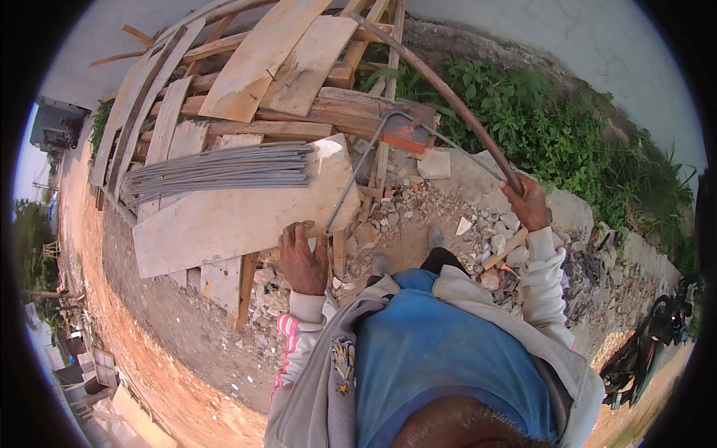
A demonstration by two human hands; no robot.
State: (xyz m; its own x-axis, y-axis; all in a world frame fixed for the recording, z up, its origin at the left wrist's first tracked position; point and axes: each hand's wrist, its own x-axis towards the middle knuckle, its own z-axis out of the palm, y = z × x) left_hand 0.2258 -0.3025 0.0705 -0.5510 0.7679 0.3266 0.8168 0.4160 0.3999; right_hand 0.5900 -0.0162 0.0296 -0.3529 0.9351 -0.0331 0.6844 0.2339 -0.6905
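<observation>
My right hand [527,203] is wrapped round the lower end of a long rusty metal bar [448,93], which slants up to the left over the timber. A thin grey steel rod [362,166], bent into a V, rounds a small metal plate [415,119] on a wooden beam. One end of the rod reaches my right hand, and the other lies close to the fingertips of my left hand [305,261]. That left hand is at the near edge of a pale board [246,216], fingers extended; whether it touches the rod is unclear. Straight grey rods [220,173] lie bundled on the board.
Planks [254,56] and beams make up the rough bench ahead. Broken rubble [478,231] covers the ground around my feet. Green weeds [515,112] grow along a pale wall [620,60] on the right. A dark motorbike [646,347] stands at lower right.
</observation>
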